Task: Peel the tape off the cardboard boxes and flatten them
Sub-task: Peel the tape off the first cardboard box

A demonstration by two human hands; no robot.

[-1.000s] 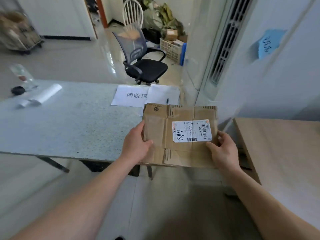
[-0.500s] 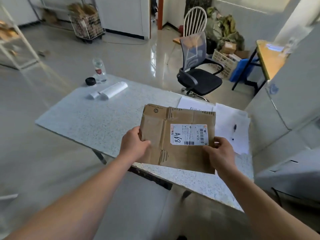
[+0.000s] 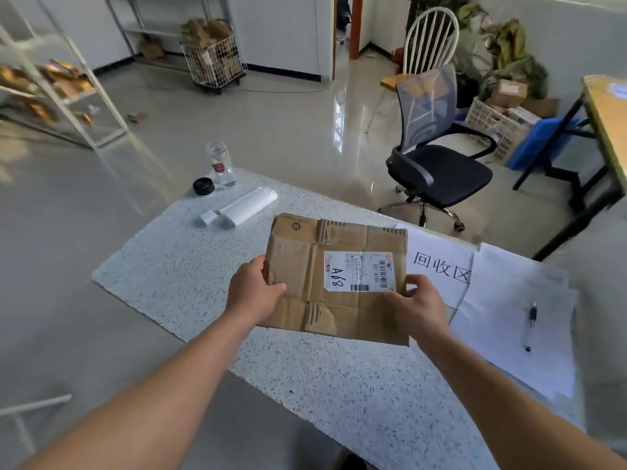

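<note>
Head view. Flattened cardboard box (image 3: 339, 276), held level over the speckled surface (image 3: 169, 266); cannot tell whether its far edge touches the top. It sits just left of a white sheet (image 3: 441, 266) with printed characters.

Left hand (image 3: 252, 293) grips the box's left edge, thumb on top, fingers hidden beneath. Right hand (image 3: 415, 308) pinches the right edge below the shipping label (image 3: 359, 271), thumb on top.

Handling, as a judgement:
- Light; two edge grips carry it easily.
- Stiff across the panels, floppy along the creases. It sags if held by one corner.
- Matte board, not slippery. Torn corrugation shows at the top and bottom seams, so those spots are weak.
- Best hold: opposite side edges, as here, away from the tears.

No tape is plainly visible.
</note>
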